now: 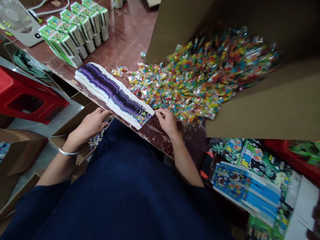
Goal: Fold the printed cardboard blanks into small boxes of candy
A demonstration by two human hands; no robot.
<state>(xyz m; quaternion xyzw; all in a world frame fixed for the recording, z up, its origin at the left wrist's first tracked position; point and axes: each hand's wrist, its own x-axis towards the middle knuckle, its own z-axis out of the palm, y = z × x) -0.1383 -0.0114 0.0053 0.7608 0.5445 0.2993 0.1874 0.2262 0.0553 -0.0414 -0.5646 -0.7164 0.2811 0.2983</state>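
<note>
A long row of overlapping printed cards (pixel 110 90), purple and white, is fanned along the table's front edge. At its right end the top card shows a colourful print. My right hand (pixel 167 122) is curled at that end, its fingertips by the card's corner; anything pinched in them is too small to make out. My left hand (pixel 91 124), with a silver bangle on the wrist, is over the table's edge beside the row. Its fingers are bent together, and what they may hold is hidden. Small clear packets of coloured candies (pixel 175 86) are heaped behind the cards.
The candy heap spills from a large cardboard box (pixel 250 115) lying on its side. Stacked green cartons (pixel 72 30) and a white fan (pixel 18 21) stand at the back left. A red stool (pixel 27 95) is at left; printed flat boxes (pixel 247 186) lie lower right.
</note>
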